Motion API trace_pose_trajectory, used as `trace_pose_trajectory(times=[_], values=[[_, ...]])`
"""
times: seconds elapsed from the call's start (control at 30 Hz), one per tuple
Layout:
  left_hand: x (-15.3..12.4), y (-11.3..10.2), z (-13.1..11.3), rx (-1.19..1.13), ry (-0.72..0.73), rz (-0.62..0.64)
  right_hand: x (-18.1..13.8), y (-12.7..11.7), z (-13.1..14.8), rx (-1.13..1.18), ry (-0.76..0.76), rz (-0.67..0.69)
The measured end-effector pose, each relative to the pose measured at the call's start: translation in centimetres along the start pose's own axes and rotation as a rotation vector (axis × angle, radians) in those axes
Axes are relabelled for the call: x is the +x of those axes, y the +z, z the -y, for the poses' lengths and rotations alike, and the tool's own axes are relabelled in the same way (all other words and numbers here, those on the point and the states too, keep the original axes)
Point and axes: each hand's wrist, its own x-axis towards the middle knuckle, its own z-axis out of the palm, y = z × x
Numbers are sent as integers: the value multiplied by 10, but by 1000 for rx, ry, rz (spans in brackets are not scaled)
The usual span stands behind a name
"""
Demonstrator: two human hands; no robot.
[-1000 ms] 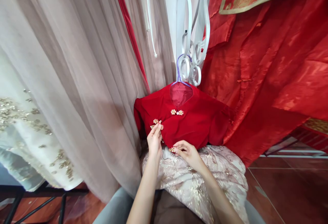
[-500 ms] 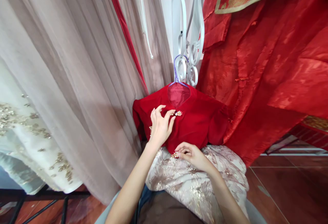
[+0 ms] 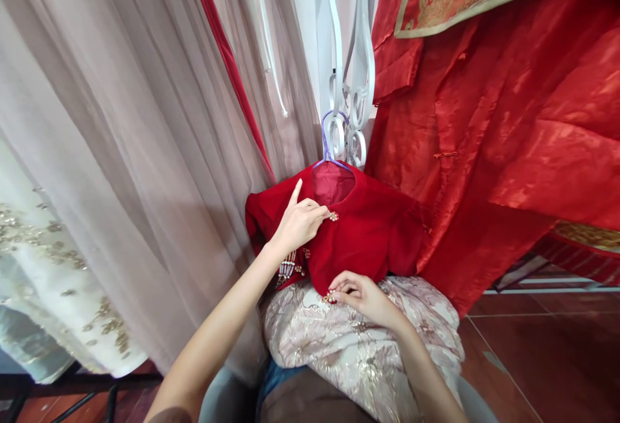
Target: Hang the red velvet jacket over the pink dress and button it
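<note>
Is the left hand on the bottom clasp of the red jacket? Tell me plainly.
No, the left hand pinches the collar clasp of the red jacket, while the right hand holds the bottom clasp.

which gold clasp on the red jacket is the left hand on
The top clasp under the collar, pinched by the left hand. The tasselled clasp hangs untouched below, and the hem clasp is at the right hand.

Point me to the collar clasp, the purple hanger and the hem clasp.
collar clasp [image 3: 334,216]: head view, on its gold flower.
purple hanger [image 3: 323,139]: head view, on the hook's shaft.
hem clasp [image 3: 330,296]: head view, on its beaded flower.
</note>
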Motion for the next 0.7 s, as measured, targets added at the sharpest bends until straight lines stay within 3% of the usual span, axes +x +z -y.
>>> trace_pose_trajectory(times=[0.13,0.23,0.37,0.43,0.5,0.57,0.7], values=[[0,-2,1,114,67,16,-6,-6,9,-89,16,18],[-8,-6,0,186,65,16,-2,-12,27,-140,-22,-98],[-23,-1,-1,286,-116,-105,25,-1,62,52,-275,-382],[-29,7,-2,300,-269,-216,40,16,75,141,-372,-394],[-34,18,-5,328,-417,-333,50,34,77,131,-329,-372],[-39,29,-8,358,-552,-458,51,45,69,2,-213,-435],[-55,44,-9,320,-725,-683,38,33,39,-233,-43,-653]])
